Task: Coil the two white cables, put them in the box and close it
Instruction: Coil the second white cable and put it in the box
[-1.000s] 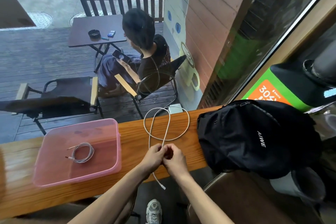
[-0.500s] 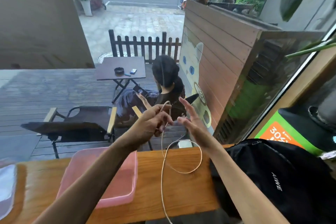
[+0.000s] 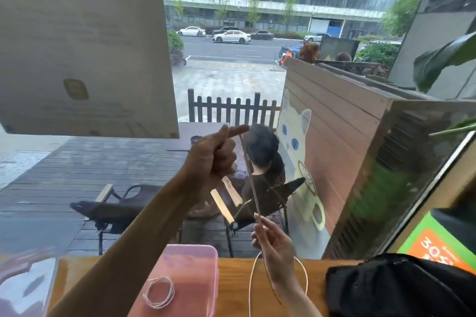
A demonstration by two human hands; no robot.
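While I watch from the head camera, nearest me lies the wooden counter [image 3: 316, 271], with the open pink box [image 3: 203, 260] on it and one coiled white cable [image 3: 158, 291] resting on the box floor. At the counter's left end sits a clear lid [image 3: 24, 283], and at its right end a black backpack [image 3: 401, 288]. Above the counter my right hand [image 3: 273, 238] is raised with its fingers curled, pinching the second white cable [image 3: 251, 185] between the fingertips; below that hand the cable hangs in a loop in front of the counter, just right of the box. From the pinch the cable runs taut, up and to the left, to my left hand [image 3: 215, 158], which is held higher with its fingers curled into the palm and the forefinger pointing right; the cable's upper end meets that forefinger, though I cannot tell exactly how it is gripped there. Beyond the glass a person sits in a dark chair [image 3: 270, 201] on the deck, beside a wooden screen painted with a white cat [image 3: 298, 141], and cars pass on the street behind.
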